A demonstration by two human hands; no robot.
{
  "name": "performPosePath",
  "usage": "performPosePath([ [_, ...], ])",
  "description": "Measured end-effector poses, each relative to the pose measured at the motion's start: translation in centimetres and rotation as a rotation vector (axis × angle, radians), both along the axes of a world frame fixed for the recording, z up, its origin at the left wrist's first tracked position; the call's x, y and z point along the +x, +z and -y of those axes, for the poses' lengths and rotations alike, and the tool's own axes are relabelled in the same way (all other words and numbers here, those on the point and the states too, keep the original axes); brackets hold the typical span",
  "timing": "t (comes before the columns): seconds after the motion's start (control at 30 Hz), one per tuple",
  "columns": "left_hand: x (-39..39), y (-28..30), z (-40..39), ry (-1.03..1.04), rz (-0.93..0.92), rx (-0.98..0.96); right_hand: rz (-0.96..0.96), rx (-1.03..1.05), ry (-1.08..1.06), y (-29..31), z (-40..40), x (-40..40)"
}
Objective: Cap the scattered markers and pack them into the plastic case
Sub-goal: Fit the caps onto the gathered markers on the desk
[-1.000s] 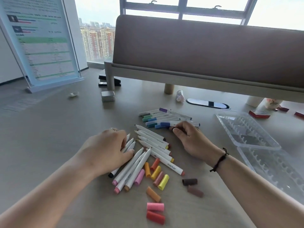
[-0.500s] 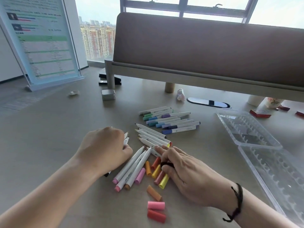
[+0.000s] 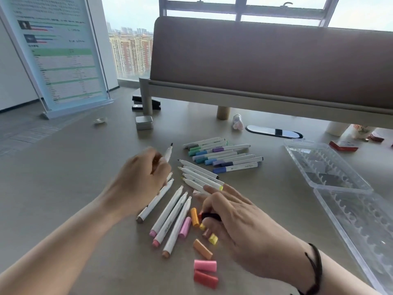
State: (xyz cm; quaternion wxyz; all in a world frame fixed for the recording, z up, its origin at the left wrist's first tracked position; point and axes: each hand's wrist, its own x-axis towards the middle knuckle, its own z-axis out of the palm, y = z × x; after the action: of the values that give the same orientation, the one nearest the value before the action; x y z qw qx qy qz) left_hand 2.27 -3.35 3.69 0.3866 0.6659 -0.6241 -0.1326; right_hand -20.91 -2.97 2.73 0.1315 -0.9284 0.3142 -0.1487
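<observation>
My left hand [image 3: 140,179] grips an uncapped black-tipped marker [image 3: 168,152], lifted off the table with its tip pointing up and away. My right hand [image 3: 240,226] pinches a black cap [image 3: 209,216] between thumb and fingers, just above the loose caps. Several uncapped white markers [image 3: 172,216] lie between the hands. More uncapped ones [image 3: 200,175] lie just beyond my right fingers. Several capped markers [image 3: 223,155] lie in a row further back. Loose caps lie near me: orange [image 3: 202,249], pink [image 3: 205,265], red [image 3: 205,278], yellow [image 3: 213,239]. The clear plastic case [image 3: 348,199] lies open at the right.
A small metal tin [image 3: 144,122] and a black stapler [image 3: 136,103] sit at the back by the brown partition [image 3: 265,60]. A standing sign [image 3: 57,52] is at the far left. Red items [image 3: 343,145] lie behind the case.
My left hand has lifted the black-tipped marker out of the pile. My right hand came back from the capped row to the loose caps and picked up the black cap.
</observation>
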Motion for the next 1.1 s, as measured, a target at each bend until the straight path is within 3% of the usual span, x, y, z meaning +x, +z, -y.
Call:
performPosePath([
  [0.1,-1.2,0.0,-0.6,-0.230,-0.245,0.075,0.250,0.133,-0.201,1.3,0.4,-1.0],
  [0.23,-1.8,0.7,-1.5,-0.482,-0.804,0.354,0.732,0.496,-0.375,1.4,1.2,-2.1],
  [0.3,-1.8,0.8,-1.6,-0.562,-0.943,0.457,0.853,0.663,-0.391,0.7,1.1,-2.4],
  [0.37,-1.7,0.5,-1.6,-0.595,-0.893,0.487,0.897,0.782,-0.371,0.2,0.8,-2.4],
  [0.53,-2.5,0.1,-1.4,-0.461,-0.487,0.306,0.985,0.890,-0.356,0.2,0.4,-2.2],
  [0.7,-2.4,0.0,-1.4,-0.425,-0.376,0.167,1.014,0.888,-0.420,0.1,0.5,-2.2],
  [0.97,-2.8,0.1,-2.0,-0.480,-0.295,0.121,0.999,0.887,-0.407,0.0,0.2,-2.2],
  [1.1,-3.0,0.0,-2.1,-0.490,-0.307,0.115,0.885,0.868,-0.378,0.0,-0.1,-2.2],
])
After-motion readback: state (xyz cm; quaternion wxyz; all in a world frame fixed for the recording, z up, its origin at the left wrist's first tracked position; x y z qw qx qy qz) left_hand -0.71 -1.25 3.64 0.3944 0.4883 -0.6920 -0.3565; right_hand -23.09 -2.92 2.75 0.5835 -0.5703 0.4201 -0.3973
